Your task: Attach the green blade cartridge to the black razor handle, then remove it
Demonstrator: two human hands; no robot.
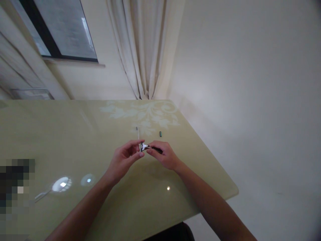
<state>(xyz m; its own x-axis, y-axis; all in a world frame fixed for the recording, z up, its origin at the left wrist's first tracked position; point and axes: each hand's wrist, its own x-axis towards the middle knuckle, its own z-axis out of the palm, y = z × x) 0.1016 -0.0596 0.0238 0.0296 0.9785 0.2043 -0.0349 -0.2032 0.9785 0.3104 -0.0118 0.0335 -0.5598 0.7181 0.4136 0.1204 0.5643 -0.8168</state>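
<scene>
A razor is held between my two hands above the glossy tabletop. My right hand [164, 154] grips its dark handle [157, 149], which runs into a shiny metallic neck [145, 147]. Thumb and fingertips of my left hand [125, 155] pinch the ends of the razor head [141, 147], which sits upright against the neck. Whether head and neck are locked together, I cannot tell. Beyond my right hand lies a small dark rectangular piece like a razor cartridge [160, 134]. A thin white stick with a dark tip [137, 129] lies just past my left fingertips.
The pale table [112, 214] has a floral pattern along its far edge. Its right edge slants close to a bare wall [250, 100]. At the left are a thin pale strip [42, 195] and a blurred-out dark patch [15, 180]. A curtain [142, 50] hangs behind the table.
</scene>
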